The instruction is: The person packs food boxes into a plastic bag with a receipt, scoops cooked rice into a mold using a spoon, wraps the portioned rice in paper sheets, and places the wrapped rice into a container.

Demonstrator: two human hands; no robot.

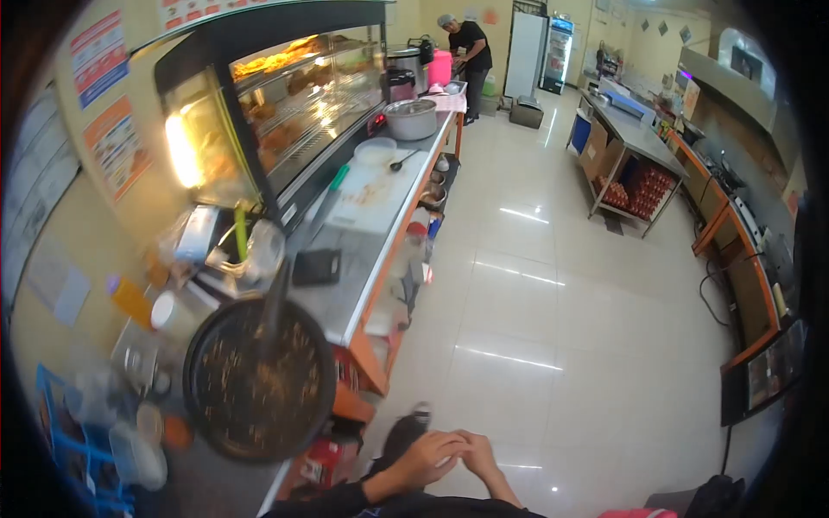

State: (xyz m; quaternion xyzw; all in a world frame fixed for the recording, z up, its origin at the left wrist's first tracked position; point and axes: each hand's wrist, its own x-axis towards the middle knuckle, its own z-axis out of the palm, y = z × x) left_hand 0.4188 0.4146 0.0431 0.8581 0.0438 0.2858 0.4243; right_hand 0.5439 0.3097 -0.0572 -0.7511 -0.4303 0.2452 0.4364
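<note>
My left hand (425, 458) and my right hand (477, 455) meet in front of my body at the bottom, fingers curled and pressed together. Whether anything lies between them is hidden. Nearest on the left is a dark round pan (250, 406) with brown bits scattered inside, on the counter; a blurred dark handle (275, 302) reaches over its far rim. Beyond it are a black flat box-like object (317, 268), a white cutting board (376, 194) with crumbs, a green-handled knife (338, 179) and a black ladle (403, 161). Neither hand touches these.
A lit food warmer (302, 95) stands along the left wall, with a large pot (410, 121) beside it. A person (471, 52) in a dark shirt works at the far counter end. Tiled floor (509, 302) runs ahead; a steel table (635, 134) with stacked egg trays stands right.
</note>
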